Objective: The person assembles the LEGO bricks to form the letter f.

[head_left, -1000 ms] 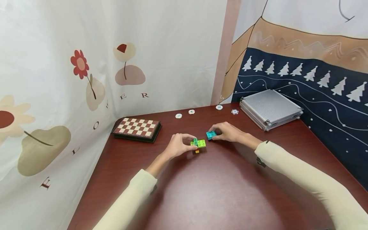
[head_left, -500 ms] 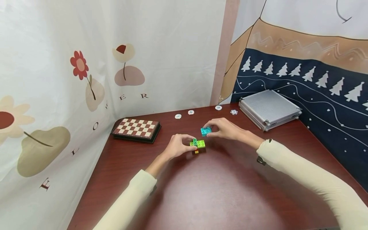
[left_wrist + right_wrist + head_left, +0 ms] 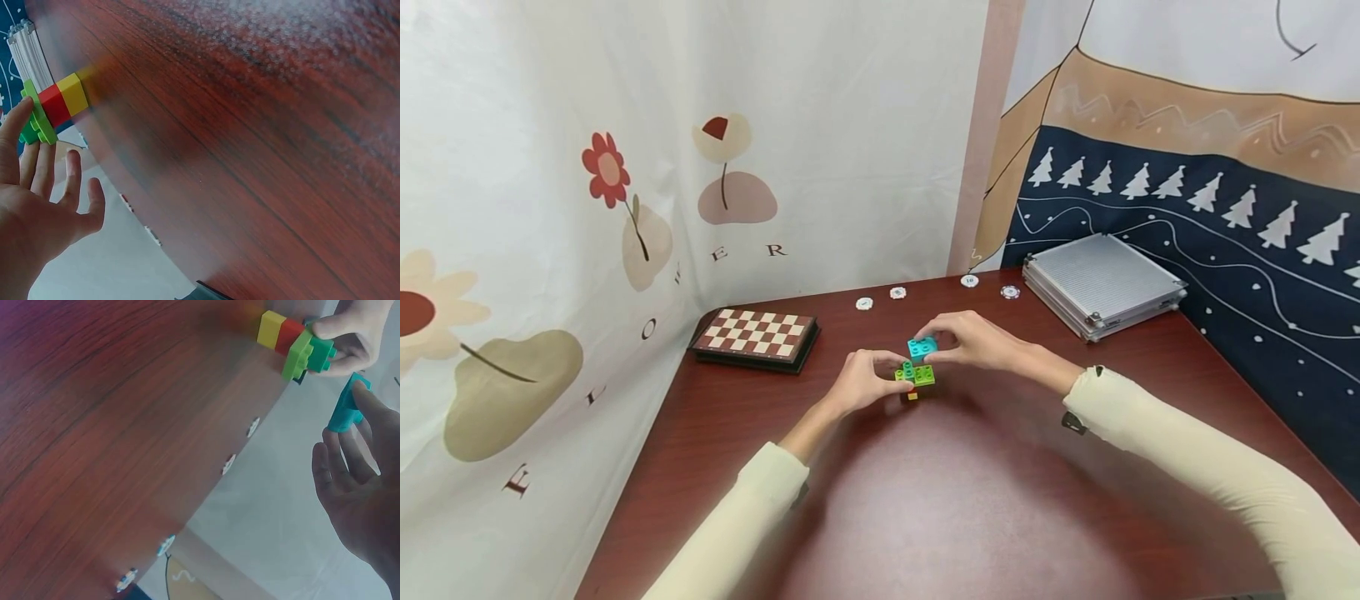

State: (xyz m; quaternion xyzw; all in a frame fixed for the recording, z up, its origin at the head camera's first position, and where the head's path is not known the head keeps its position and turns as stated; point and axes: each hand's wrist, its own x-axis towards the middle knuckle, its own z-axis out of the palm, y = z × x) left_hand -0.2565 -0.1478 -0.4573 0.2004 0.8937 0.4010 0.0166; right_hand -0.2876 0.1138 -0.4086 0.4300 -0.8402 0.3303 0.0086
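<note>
My left hand (image 3: 865,385) steadies a small stack of toy building blocks between thumb and fingertips. From the tabletop up, the stack has a yellow block (image 3: 74,95), a red block (image 3: 55,105), a wide lime-green piece (image 3: 296,357) and a darker green block (image 3: 320,354). Thumb and finger sit at the two sides of the green top, as the right wrist view shows. My right hand (image 3: 976,340) pinches a turquoise building block (image 3: 922,347) by its ends, studs up. In the head view it hovers just behind and above the lime-green piece's right half.
A folded checkered game board (image 3: 756,335) lies at the back left of the reddish-brown table (image 3: 955,492). Along the back edge are several poker chips (image 3: 864,304). A flat silver case (image 3: 1103,282) rests at the back right, and patterned curtains (image 3: 857,150) enclose the table.
My right hand has lifted the turquoise block and carried it left, from beside the stack to over its right part. The left hand and the stack have stayed in place.
</note>
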